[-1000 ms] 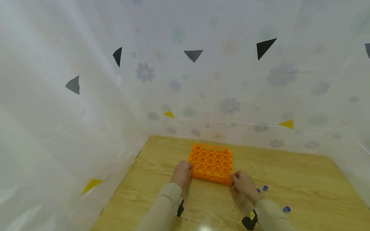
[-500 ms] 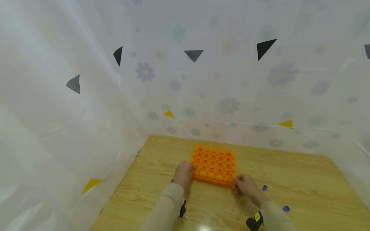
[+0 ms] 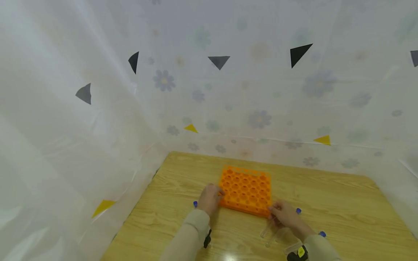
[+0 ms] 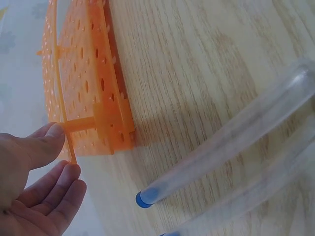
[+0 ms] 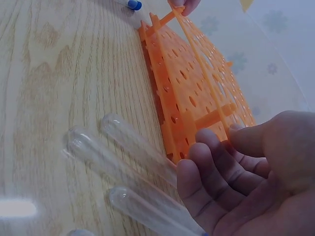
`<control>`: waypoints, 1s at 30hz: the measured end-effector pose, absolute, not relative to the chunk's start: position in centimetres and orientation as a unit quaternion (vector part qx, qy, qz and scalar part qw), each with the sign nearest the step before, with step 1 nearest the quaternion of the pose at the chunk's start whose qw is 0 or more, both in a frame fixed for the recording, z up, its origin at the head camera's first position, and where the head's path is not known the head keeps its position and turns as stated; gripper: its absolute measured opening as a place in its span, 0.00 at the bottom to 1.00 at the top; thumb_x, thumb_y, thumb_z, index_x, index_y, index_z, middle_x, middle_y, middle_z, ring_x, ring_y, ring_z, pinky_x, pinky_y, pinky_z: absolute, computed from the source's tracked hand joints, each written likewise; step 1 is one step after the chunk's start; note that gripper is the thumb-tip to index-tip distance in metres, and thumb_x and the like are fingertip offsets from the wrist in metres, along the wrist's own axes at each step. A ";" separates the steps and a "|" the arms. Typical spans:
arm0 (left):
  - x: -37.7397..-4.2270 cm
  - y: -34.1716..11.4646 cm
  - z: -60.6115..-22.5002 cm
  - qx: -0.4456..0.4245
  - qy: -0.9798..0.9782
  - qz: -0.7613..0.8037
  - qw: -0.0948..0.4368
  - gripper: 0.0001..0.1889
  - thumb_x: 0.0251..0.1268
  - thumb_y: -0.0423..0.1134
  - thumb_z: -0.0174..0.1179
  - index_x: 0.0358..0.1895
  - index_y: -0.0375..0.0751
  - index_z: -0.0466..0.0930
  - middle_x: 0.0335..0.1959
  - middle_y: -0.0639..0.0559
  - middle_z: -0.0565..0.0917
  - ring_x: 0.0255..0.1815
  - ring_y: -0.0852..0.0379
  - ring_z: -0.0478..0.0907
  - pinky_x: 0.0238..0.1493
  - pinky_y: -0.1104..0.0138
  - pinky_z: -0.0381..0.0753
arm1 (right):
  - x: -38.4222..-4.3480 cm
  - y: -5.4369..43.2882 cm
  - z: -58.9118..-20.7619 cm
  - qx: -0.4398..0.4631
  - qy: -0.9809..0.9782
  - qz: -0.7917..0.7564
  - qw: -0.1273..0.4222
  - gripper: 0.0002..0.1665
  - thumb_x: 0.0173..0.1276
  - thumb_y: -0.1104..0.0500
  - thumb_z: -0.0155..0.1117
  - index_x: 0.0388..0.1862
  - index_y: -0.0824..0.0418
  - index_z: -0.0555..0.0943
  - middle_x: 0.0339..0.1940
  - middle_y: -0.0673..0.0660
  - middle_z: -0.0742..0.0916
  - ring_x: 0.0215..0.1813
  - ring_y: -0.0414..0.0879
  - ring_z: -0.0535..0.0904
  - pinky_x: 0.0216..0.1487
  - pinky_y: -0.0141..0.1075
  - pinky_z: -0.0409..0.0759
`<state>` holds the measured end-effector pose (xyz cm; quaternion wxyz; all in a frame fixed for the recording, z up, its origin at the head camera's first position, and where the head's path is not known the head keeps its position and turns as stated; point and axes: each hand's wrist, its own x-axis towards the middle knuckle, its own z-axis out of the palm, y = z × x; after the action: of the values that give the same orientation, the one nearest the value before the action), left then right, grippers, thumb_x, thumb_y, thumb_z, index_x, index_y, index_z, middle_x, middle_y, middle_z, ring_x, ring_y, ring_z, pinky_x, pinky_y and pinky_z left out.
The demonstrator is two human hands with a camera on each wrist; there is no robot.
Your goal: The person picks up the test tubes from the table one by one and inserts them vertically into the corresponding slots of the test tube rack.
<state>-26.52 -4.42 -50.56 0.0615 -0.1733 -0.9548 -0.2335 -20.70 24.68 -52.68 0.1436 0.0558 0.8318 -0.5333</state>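
An orange test tube rack [image 3: 245, 190] with rows of round holes stands on the wooden table. My left hand [image 3: 209, 199] pinches its near left corner; in the left wrist view the thumb [image 4: 53, 132] lies on the top plate and fingertips are under it. At the near right corner, my right hand [image 3: 285, 214] pinches the same plate between thumb and curled fingers. Clear test tubes with blue caps lie near both hands: one tube [image 4: 226, 137] shows in the left wrist view, and another tube [image 5: 106, 155] in the right wrist view. The forearms partly hide them in the head view.
Blue caps [image 3: 298, 211] show right of the right hand, and one blue cap [image 3: 195, 204] beside the left wrist. The wooden table [image 3: 343, 203] ends at the back against a white flowered curtain [image 3: 228, 108], which also hangs along the left side.
The rack has shifted right and slightly toward me, with both hands keeping their grip on its near corners. A blue cap by the left wrist has come into view.
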 end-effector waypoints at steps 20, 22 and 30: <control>-24.4 -4.1 -50.5 -0.196 -0.949 -0.241 0.056 0.05 0.59 0.32 0.70 0.38 0.43 0.89 0.35 0.50 0.82 0.36 0.57 0.79 0.37 0.71 0.82 | -18.7 26.5 -52.7 0.008 0.808 -0.557 0.194 0.21 0.80 0.52 0.50 0.48 0.72 0.74 0.35 0.57 0.86 0.31 0.46 0.83 0.33 0.40 0.85; -24.2 -4.1 -50.5 -0.198 -0.948 -0.245 0.055 0.05 0.58 0.32 0.70 0.38 0.44 0.89 0.36 0.50 0.82 0.37 0.57 0.79 0.37 0.71 0.82 | -18.5 26.6 -52.7 0.002 0.809 -0.556 0.191 0.21 0.80 0.52 0.50 0.47 0.72 0.74 0.34 0.57 0.86 0.31 0.46 0.83 0.32 0.39 0.85; -23.3 -4.0 -50.6 -0.203 -0.944 -0.253 0.064 0.05 0.57 0.33 0.71 0.37 0.44 0.88 0.34 0.52 0.80 0.34 0.60 0.75 0.34 0.72 0.79 | -17.6 27.0 -52.8 -0.009 0.813 -0.552 0.187 0.21 0.79 0.52 0.51 0.44 0.72 0.75 0.31 0.55 0.86 0.29 0.45 0.82 0.28 0.38 0.84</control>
<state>-23.30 -4.02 -50.65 0.0636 -0.2027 -0.9438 -0.2531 -17.55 26.95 -52.76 0.1874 -0.0092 0.8128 -0.5515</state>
